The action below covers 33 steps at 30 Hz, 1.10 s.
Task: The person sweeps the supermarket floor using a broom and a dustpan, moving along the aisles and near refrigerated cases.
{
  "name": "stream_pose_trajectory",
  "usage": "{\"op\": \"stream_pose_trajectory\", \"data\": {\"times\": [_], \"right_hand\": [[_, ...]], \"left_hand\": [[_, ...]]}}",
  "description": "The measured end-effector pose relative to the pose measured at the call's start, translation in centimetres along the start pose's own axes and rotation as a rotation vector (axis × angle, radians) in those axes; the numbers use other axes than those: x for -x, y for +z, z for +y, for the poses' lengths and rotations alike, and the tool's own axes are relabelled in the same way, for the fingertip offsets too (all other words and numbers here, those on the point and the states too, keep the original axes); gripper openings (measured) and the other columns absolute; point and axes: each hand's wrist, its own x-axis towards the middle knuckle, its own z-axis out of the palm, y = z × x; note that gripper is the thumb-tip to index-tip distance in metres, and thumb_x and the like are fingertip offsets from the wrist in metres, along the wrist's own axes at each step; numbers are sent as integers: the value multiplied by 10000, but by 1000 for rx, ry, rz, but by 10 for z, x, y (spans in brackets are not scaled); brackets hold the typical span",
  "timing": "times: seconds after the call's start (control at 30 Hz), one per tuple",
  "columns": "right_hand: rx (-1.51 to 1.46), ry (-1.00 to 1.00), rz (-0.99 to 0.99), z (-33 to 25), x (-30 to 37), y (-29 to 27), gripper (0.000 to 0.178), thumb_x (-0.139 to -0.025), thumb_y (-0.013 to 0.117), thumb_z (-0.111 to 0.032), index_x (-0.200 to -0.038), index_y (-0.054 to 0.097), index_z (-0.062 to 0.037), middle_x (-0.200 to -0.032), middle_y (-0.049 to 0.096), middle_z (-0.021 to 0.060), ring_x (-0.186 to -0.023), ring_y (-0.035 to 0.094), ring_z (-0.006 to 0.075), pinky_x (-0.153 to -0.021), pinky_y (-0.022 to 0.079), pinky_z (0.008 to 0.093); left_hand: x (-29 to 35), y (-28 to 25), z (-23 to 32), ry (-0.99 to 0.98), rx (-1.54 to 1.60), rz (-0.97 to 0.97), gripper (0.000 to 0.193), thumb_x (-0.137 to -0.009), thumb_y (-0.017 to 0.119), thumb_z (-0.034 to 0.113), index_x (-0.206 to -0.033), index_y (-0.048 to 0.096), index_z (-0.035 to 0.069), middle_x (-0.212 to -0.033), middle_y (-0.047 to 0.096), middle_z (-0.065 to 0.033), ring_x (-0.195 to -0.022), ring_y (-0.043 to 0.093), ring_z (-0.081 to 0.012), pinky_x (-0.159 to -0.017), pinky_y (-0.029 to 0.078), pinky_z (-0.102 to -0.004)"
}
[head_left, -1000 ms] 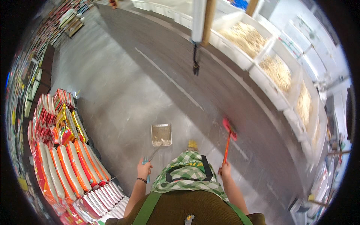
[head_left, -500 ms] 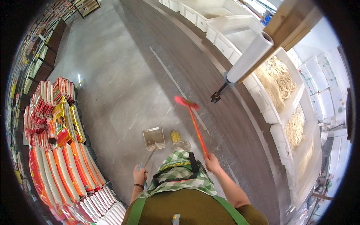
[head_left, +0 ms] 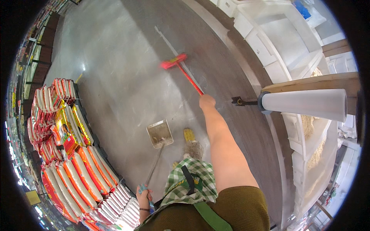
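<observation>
My right hand (head_left: 207, 101) is wrapped round the red handle of a broom (head_left: 190, 80), arm stretched far forward. The broom's red and yellow head (head_left: 174, 61) is slightly blurred and lies out ahead over the grey floor. Low on the left, my left hand (head_left: 144, 193) grips the long thin handle of a dustpan (head_left: 160, 133). The pan rests on the floor in front of me, with some small debris in it that I cannot make out. A yellow-toed shoe (head_left: 189, 134) is just right of the pan.
Stacked red, orange and white bags (head_left: 79, 175) stand close on the left. White plastic tubs (head_left: 269, 46) line the right, some holding pale dried food (head_left: 317, 150). A roll of clear film (head_left: 304, 104) on a wooden post juts in from the right. Shelves run along the far left.
My right hand has pushed the broom forward and a little left, the arm now straighter. The dustpan stays about where it was. The view has turned, shifting the tubs and the film roll.
</observation>
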Motion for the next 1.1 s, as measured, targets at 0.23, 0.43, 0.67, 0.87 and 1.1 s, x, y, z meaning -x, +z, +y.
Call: {"op": "stream_pose_trajectory", "data": {"times": [0.23, 0.43, 0.67, 0.87, 1.1], "right_hand": [[28, 183, -169, 147, 135, 46, 442, -946, 385, -365, -1135, 554, -3, -1118, 601, 198, -1072, 575, 353, -889, 472, 437], [26, 489, -226, 288, 275, 103, 517, -932, 366, -450, -1153, 569, -29, -1156, 593, 186, -1079, 572, 352, -894, 465, 443], [150, 457, -343, 396, 460, 184, 483, -948, 328, -405, -1106, 619, -53, -1164, 591, 181, -1083, 572, 331, -893, 464, 435], [86, 668, -219, 400, 568, 176, 501, -935, 359, -439, -1055, 638, -41, -1092, 622, 176, -1051, 585, 328, -859, 472, 426], [44, 328, -70, 384, 561, 182, 519, -925, 352, -461, -988, 646, -38, -972, 632, 234, -954, 595, 400, -802, 470, 475]], "left_hand": [[-9, -11, -10, 1, -11, 17, 278, -743, 477, 31, -1017, 516, 1, -640, 581, -139, -343, 399, -120, -318, 333, -257], [-9, -29, -13, -33, -11, -12, 266, -740, 489, 43, -1001, 524, 0, -651, 587, -136, -338, 396, -119, -318, 333, -260], [-14, -84, -50, 26, -51, -106, 256, -756, 484, 46, -1006, 532, 15, -649, 591, -126, -338, 393, -110, -314, 324, -256], [-4, -133, -107, 117, -13, -154, 272, -757, 504, 57, -1025, 520, 11, -643, 589, -105, -346, 403, -101, -314, 313, -250], [35, -172, -172, 102, 105, -94, 266, -758, 524, 70, -1016, 520, 5, -641, 593, -110, -342, 407, -99, -308, 309, -243]]}}
